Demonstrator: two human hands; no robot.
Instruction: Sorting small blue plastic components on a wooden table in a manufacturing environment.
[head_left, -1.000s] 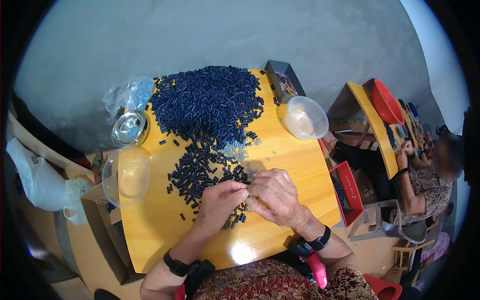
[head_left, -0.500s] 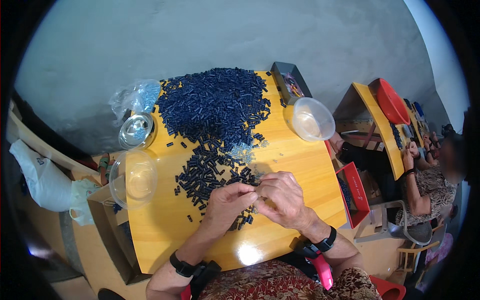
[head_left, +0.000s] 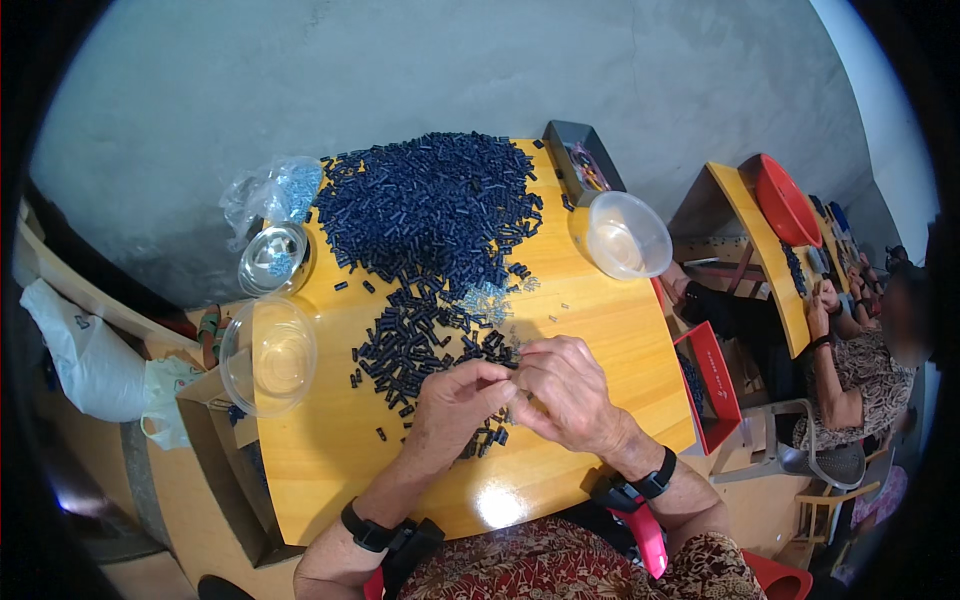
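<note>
Over the near middle of the yellow table (head_left: 620,360), my left hand (head_left: 455,410) and my right hand (head_left: 565,395) meet fingertip to fingertip. Both are closed in a pinch, and whatever lies between the fingers is too small or hidden to make out. Just beyond and left of them spreads a strip of loose small black plastic pieces (head_left: 395,345). It runs back into a large heap of the same dark pieces (head_left: 425,205). A little pile of tiny clear or silvery parts (head_left: 487,303) lies at the heap's near right edge.
Clear bowls stand at left (head_left: 268,357) and right (head_left: 628,237); a smaller clear bowl (head_left: 273,258) sits beside a plastic bag (head_left: 295,188) of pale blue bits. A grey tray (head_left: 583,163) is at the back right. Another person (head_left: 840,370) works at a neighbouring table.
The hands stay pinched together in nearly the same place. The whole view has shifted very slightly; nothing on the table has visibly moved.
</note>
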